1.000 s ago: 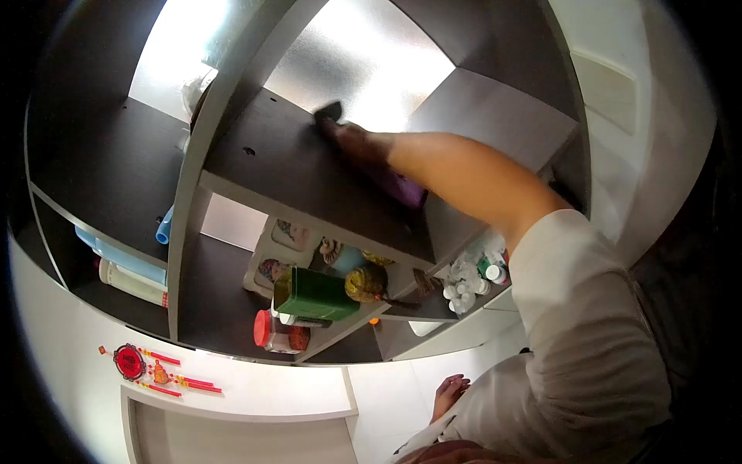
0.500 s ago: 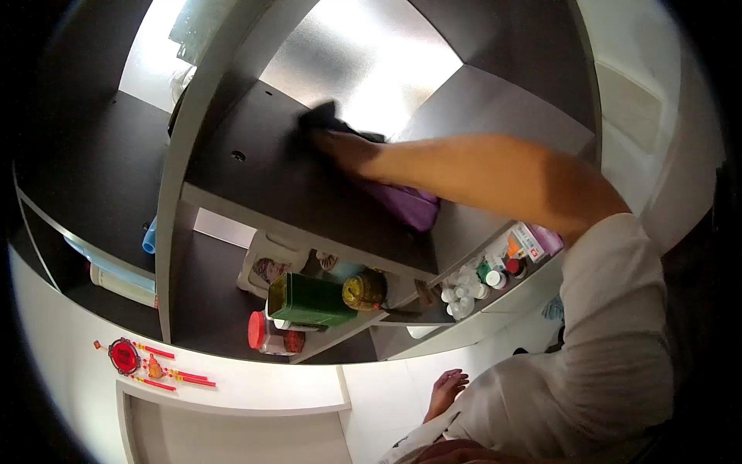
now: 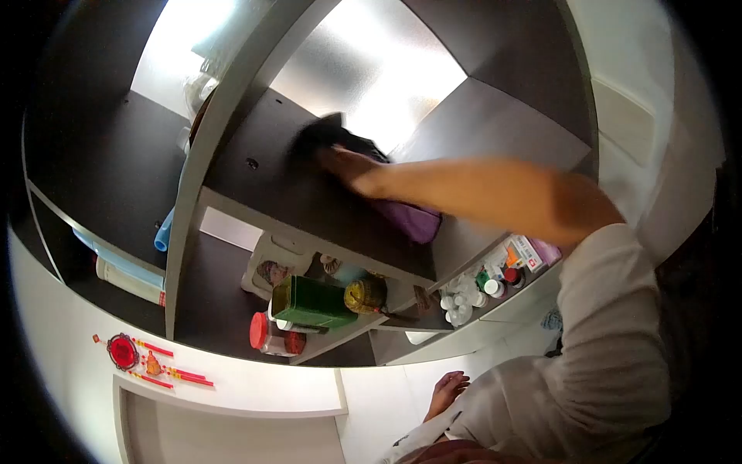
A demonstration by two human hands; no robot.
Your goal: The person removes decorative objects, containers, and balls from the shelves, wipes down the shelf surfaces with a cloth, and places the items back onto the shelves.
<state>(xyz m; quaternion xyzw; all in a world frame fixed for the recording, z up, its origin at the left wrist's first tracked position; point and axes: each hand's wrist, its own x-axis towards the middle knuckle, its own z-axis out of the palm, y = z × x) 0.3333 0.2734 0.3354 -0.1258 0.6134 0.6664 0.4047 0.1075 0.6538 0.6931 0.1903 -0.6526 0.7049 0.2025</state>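
My right hand (image 3: 352,166), blurred by motion, reaches into a dark cabinet compartment and grips a black cloth (image 3: 321,138). The cloth is pressed against or close to the dark side panel (image 3: 263,147); its exact contact is smeared. Beyond my wrist lies a purple cloth-like item (image 3: 413,223), partly hidden by my forearm, in the compartment's corner. Low beside my body is my left hand (image 3: 447,393), away from the cabinet. Its fingers are loosely bent and slightly apart, with nothing visible in them.
A neighbouring compartment holds a green tin (image 3: 313,300), a red-lidded jar (image 3: 270,334) and a yellowish jar (image 3: 365,296). Several small bottles (image 3: 464,300) stand near a medicine box (image 3: 524,253). A light blue tube (image 3: 164,232) lies farther left. A red tasselled ornament (image 3: 124,352) hangs nearby.
The view has shifted slightly. My right hand and the black cloth stay at nearly the same part of the panel, blurred in both frames. My left hand has not visibly moved.
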